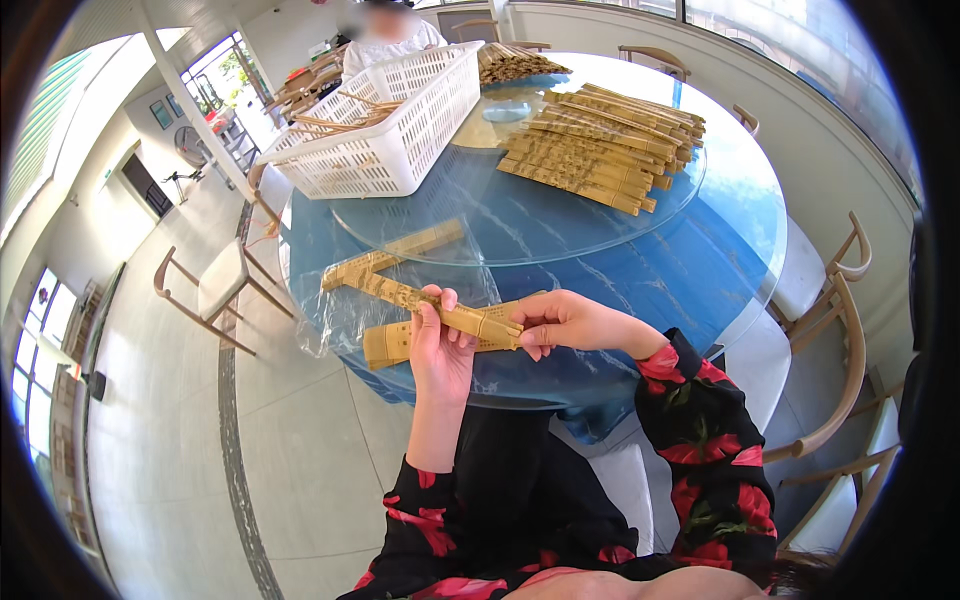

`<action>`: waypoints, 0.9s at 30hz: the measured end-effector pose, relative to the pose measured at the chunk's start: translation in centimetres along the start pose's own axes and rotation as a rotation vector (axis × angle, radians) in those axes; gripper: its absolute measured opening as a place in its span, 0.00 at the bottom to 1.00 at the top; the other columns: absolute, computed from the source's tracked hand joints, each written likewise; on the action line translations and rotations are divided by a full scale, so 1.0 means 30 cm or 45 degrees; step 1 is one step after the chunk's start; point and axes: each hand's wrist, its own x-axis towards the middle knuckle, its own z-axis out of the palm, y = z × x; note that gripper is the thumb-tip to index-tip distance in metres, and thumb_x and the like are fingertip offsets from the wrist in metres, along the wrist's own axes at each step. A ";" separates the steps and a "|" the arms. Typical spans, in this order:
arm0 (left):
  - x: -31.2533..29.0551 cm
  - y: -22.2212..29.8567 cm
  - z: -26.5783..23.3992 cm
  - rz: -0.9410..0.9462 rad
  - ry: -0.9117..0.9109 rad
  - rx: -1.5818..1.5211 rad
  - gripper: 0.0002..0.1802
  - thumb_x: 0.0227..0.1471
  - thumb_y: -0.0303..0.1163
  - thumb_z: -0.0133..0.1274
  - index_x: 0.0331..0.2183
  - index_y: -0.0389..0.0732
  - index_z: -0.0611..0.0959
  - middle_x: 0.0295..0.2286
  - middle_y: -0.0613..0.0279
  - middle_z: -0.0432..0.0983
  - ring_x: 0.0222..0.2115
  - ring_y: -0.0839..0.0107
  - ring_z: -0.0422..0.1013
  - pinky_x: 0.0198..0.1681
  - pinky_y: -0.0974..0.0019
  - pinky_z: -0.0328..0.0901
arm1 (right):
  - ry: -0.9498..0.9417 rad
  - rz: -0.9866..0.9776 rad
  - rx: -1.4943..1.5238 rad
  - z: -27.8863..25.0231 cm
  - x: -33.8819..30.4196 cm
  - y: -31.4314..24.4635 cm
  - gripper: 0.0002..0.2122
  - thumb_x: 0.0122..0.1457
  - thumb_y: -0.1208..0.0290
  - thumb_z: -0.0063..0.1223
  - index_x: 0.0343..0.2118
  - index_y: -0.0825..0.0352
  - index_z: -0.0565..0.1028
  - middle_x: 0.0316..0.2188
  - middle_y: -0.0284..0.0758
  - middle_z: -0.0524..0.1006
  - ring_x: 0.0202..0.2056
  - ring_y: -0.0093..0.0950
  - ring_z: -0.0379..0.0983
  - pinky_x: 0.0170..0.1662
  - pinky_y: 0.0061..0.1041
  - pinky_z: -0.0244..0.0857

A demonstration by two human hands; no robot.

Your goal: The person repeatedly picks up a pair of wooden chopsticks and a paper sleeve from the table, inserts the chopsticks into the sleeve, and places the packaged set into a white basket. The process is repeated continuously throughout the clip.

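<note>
Both hands hold one long, flat gold printed paper sleeve (385, 290) slantwise over the near edge of the table. My left hand (442, 345) is closed round it near its middle, thumb and fingers wrapping it. At its right end, my right hand (575, 325) pinches the tip between thumb and fingers. Beneath the hands lies another gold sleeve (385, 347), partly covered by them. A further gold strip (430, 238) rests just beyond, meeting the far end of the held one in view. Crumpled clear plastic film (318, 305) lies to the left.
A white slatted plastic basket (405, 150) with thin wooden sticks (345, 118) stands at the far left. A big stack of gold sleeves (600, 150) sits on the round glass turntable (560, 245), another pile (515, 65) behind. Wooden chairs (225, 280) surround the table; a person (390, 40) sits opposite.
</note>
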 end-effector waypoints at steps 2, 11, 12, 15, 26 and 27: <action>0.004 -0.006 -0.002 0.001 -0.001 0.008 0.11 0.72 0.40 0.42 0.49 0.46 0.72 0.37 0.72 0.66 0.27 0.83 0.62 0.31 0.77 0.64 | 0.020 0.016 0.012 0.001 -0.005 -0.001 0.06 0.68 0.71 0.50 0.40 0.68 0.76 0.25 0.26 0.77 0.28 0.15 0.69 0.35 0.18 0.66; -0.002 0.013 0.016 0.053 0.059 0.198 0.09 0.72 0.37 0.43 0.48 0.46 0.74 0.36 0.70 0.69 0.26 0.83 0.61 0.31 0.77 0.62 | 0.045 0.055 -0.069 0.011 0.008 -0.021 0.06 0.67 0.73 0.50 0.37 0.69 0.76 0.24 0.27 0.78 0.26 0.16 0.70 0.33 0.19 0.67; -0.002 0.012 0.020 0.063 0.066 0.217 0.09 0.72 0.37 0.43 0.47 0.46 0.74 0.36 0.69 0.70 0.26 0.83 0.61 0.30 0.77 0.62 | 0.069 0.070 -0.089 0.012 0.007 -0.024 0.06 0.67 0.73 0.50 0.37 0.69 0.76 0.23 0.28 0.78 0.26 0.16 0.70 0.32 0.19 0.67; 0.000 0.007 0.023 0.075 0.106 0.275 0.09 0.72 0.38 0.44 0.46 0.45 0.75 0.37 0.65 0.75 0.26 0.83 0.61 0.30 0.76 0.62 | 0.082 0.016 -0.143 0.006 0.008 0.005 0.06 0.66 0.73 0.52 0.35 0.70 0.76 0.23 0.28 0.78 0.25 0.16 0.71 0.31 0.20 0.66; 0.010 -0.006 0.008 -0.008 0.060 0.323 0.12 0.70 0.36 0.47 0.48 0.41 0.79 0.51 0.51 0.79 0.25 0.84 0.62 0.31 0.76 0.63 | 0.239 0.046 -0.040 0.005 0.026 0.035 0.05 0.66 0.74 0.52 0.38 0.70 0.75 0.24 0.31 0.80 0.23 0.18 0.74 0.27 0.19 0.67; 0.010 -0.010 0.013 -0.022 0.045 0.349 0.13 0.69 0.35 0.48 0.49 0.41 0.79 0.52 0.49 0.78 0.26 0.84 0.62 0.32 0.76 0.64 | 0.275 0.024 -0.042 0.003 0.031 0.043 0.05 0.66 0.74 0.52 0.39 0.70 0.74 0.24 0.31 0.80 0.23 0.18 0.74 0.26 0.19 0.67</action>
